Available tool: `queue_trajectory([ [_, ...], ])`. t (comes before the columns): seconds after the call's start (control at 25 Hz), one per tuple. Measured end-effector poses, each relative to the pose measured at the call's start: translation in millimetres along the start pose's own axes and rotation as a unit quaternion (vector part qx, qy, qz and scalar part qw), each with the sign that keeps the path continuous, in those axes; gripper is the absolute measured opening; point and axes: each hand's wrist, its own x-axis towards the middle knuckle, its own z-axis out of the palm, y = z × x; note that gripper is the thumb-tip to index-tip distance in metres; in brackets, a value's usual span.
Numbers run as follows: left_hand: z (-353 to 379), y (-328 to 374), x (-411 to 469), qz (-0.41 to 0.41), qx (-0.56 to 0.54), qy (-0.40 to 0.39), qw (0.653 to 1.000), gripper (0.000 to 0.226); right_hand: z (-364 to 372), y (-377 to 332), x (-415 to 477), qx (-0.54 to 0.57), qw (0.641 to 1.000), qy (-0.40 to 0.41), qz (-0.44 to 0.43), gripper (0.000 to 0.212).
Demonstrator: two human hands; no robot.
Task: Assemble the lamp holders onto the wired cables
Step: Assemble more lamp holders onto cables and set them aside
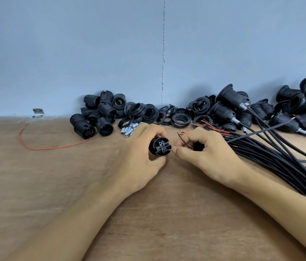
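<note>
One small metal bracket (38,112) sits at the far left, where the brown table (54,194) meets the blue wall (73,44). Nearer than it, a loose red wire (35,148) lies curled on the table. Right of that, against the wall, is a heap of black threaded sockets (99,115). A few short metal tubes (130,129) lie at its near right edge, and a spread of black rings (159,113) runs on to the right.

In the middle, the left hand (139,162) grips a black lamp holder (160,147). Its fingers and thumb curl round the body, and the slotted end faces the camera. Just right of it, the right hand (206,155) curls its fingers round the end of a black cable (198,146). Thin red and black wire ends (182,139) stick out of it toward the holder, and the thumb tip lies almost against the holder's rim. Whether a wire end is in the holder I cannot tell.

Right of that hand a thick bundle of black cables (280,162) runs off to the near right. At the far right lie finished holders (229,110) with cables fitted.
</note>
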Motion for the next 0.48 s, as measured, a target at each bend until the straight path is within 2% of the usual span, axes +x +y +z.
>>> queue_trajectory([
  [0.48,-3.4,2.4,-0.7,-0.003,0.009,0.002,1.000,0.040,0.5,-4.5,-1.4,-0.033,0.999,0.028,-0.030,0.024],
])
